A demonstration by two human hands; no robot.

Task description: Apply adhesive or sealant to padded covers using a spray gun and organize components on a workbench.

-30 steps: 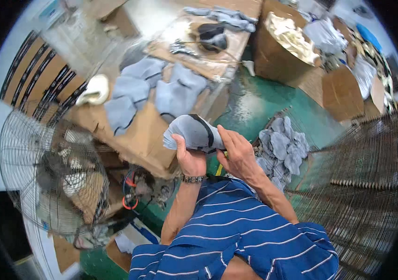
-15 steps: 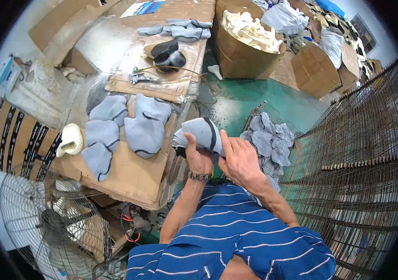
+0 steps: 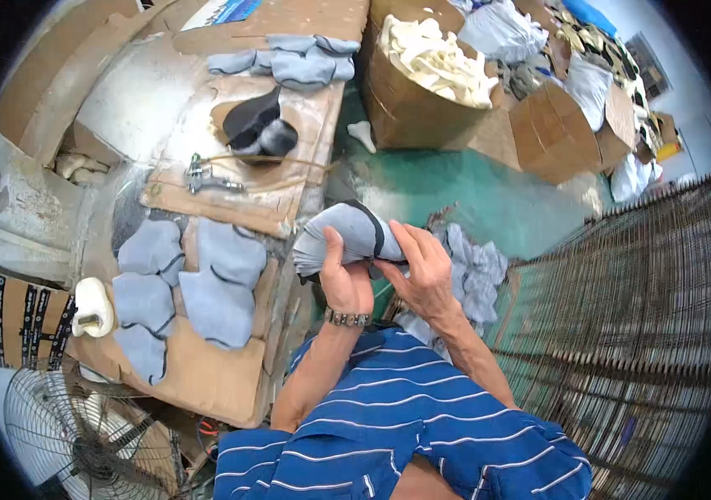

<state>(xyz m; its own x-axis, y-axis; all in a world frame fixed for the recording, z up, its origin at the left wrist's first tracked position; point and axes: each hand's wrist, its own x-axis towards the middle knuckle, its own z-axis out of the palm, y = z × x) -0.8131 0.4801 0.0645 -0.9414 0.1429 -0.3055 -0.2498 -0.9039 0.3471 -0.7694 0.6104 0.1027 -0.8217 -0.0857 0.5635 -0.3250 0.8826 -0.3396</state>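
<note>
Grey fabric stack, held over a green floor.
We clamp our left hand [image 3: 345, 282] and right hand [image 3: 424, 271] on the grey fabric stack [image 3: 340, 239], beside the cardboard-covered tabletop [image 3: 230, 392] bearing grey cut pieces [image 3: 220, 287]; wire racks [image 3: 622, 333] right, fan [image 3: 80, 433] lower left.

I see five grey cloth pieces [image 3: 205, 283] lying on my board, one white shoe form [image 3: 91, 305], one fan [image 3: 80, 437], and three open boxes [image 3: 410, 104].
</note>
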